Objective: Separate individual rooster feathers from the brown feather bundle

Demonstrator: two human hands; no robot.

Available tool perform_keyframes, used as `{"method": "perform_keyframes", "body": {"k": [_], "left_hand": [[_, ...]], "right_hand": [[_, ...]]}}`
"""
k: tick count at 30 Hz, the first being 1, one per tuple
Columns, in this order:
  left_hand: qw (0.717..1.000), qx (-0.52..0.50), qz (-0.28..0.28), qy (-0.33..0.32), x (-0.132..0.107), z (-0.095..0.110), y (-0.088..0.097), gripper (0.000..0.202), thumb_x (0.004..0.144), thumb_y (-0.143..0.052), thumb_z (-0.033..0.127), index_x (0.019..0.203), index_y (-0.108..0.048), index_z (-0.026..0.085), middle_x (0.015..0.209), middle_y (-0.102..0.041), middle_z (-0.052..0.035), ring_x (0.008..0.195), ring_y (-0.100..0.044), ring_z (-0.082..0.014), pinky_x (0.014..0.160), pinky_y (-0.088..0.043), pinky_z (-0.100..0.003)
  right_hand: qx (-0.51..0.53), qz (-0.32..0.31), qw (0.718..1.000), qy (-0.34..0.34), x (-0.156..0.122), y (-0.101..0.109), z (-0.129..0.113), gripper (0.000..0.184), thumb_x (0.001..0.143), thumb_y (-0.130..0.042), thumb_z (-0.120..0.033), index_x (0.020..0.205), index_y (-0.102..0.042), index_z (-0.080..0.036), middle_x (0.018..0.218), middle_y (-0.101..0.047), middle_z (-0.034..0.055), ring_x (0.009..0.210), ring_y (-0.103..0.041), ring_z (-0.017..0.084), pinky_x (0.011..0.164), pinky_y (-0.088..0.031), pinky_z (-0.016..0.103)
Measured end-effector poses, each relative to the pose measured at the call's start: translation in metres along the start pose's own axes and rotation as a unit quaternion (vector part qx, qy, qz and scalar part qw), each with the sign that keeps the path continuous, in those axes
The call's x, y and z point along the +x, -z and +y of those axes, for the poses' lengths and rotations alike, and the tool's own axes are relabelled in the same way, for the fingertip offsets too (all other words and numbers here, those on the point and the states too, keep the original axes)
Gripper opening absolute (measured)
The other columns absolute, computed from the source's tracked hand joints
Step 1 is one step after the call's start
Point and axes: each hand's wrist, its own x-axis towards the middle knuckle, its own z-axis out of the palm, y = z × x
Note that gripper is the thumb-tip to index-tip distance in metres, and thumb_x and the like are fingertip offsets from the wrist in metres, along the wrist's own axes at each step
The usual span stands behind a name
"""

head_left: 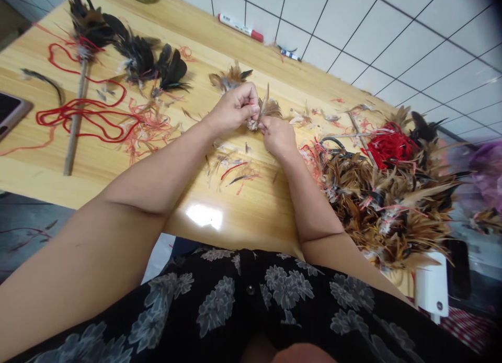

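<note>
- The left hand (235, 109) is closed, thumb and fingertips pinched on a small tuft of tan feathers (267, 109) held just above the tabletop (251, 211), near its middle.
- The right hand (277, 134) meets it from below, fingers curled shut on the quill end of the same tuft; the two hands touch.
- The tuft looks very light and soft, with thin vanes that would bend or fray under a hard squeeze. The bunched quills at its base seem the firmest part to grip, and I judge a light pinch there is enough.
- How many feathers are in the tuft I cannot tell; they overlap.
- One more tan tuft (229, 78) lies just beyond the hands.
- To the right sits one big heap of brown feathers (388, 206), too many to count, with one skein of red thread (390, 146) on top.
- Scissors handles (333, 143) peek out at the heap's near edge, partly hidden.
- To the left lie one stick (75, 122) with dark feathers (88, 23) bound at its head, loose loops of red cord (82, 114) across it, and about three dark feather clumps (151, 62).
- Two markers rest on the far side: one red-capped (240, 27), one smaller (289, 53).
- Feather scraps and thread bits (231, 167) litter the wood near the hands.
</note>
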Motion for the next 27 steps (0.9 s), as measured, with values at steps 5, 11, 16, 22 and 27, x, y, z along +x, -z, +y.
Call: {"method": "perform_keyframes", "body": {"k": [5, 11, 16, 22, 27], "left_hand": [[1.0, -0.006, 0.013, 0.017, 0.001, 0.0, 0.002, 0.048, 0.092, -0.102, 0.008, 0.083, -0.057, 0.024, 0.071, -0.065, 0.004, 0.068, -0.066, -0.0153, 0.072, -0.053, -0.025], [0.999, -0.027, 0.02, 0.012, 0.0, -0.006, -0.001, 0.052, 0.091, -0.109, 0.021, 0.088, -0.058, 0.024, 0.075, -0.07, 0.0036, 0.07, -0.069, -0.0143, 0.071, -0.051, -0.023], [0.998, -0.043, 0.039, 0.021, 0.0, -0.009, -0.002, 0.047, 0.104, -0.103, 0.039, 0.085, -0.063, 0.023, 0.074, -0.073, -0.0011, 0.062, -0.069, -0.014, 0.058, -0.042, -0.023], [0.993, -0.03, -0.069, 0.096, 0.0, -0.006, -0.007, 0.046, 0.102, -0.103, 0.032, 0.075, -0.068, 0.019, 0.064, -0.071, -0.0039, 0.052, -0.063, -0.0118, 0.049, -0.034, -0.021], [0.995, -0.085, -0.031, 0.043, 0.012, -0.017, -0.005, 0.043, 0.088, -0.109, 0.018, 0.078, -0.068, 0.021, 0.069, -0.067, 0.0011, 0.06, -0.057, -0.0117, 0.056, -0.04, -0.026]], "right_hand": [[-0.013, -0.016, 0.999, -0.032, -0.001, 0.001, -0.007, 0.028, 0.118, -0.061, -0.027, 0.124, -0.088, -0.021, 0.128, -0.091, 0.0185, 0.123, -0.082, 0.04, 0.106, -0.059, 0.047], [-0.014, 0.017, 0.999, -0.047, 0.002, -0.012, 0.007, 0.029, 0.119, -0.059, -0.032, 0.123, -0.086, -0.023, 0.125, -0.091, 0.0191, 0.118, -0.081, 0.04, 0.105, -0.061, 0.048], [0.011, 0.057, 0.998, -0.02, 0.004, -0.018, 0.018, 0.033, 0.121, -0.054, -0.037, 0.123, -0.083, -0.024, 0.122, -0.09, 0.0161, 0.117, -0.081, 0.037, 0.106, -0.063, 0.046], [0.045, 0.07, 0.996, -0.007, 0.004, -0.022, 0.024, 0.036, 0.122, -0.052, -0.045, 0.122, -0.082, -0.025, 0.121, -0.089, 0.0155, 0.119, -0.079, 0.034, 0.11, -0.062, 0.044], [0.115, 0.086, 0.989, -0.034, 0.008, -0.023, 0.029, 0.054, 0.12, -0.06, -0.072, 0.122, -0.082, -0.023, 0.119, -0.087, 0.0117, 0.119, -0.079, 0.03, 0.114, -0.063, 0.042]]}}
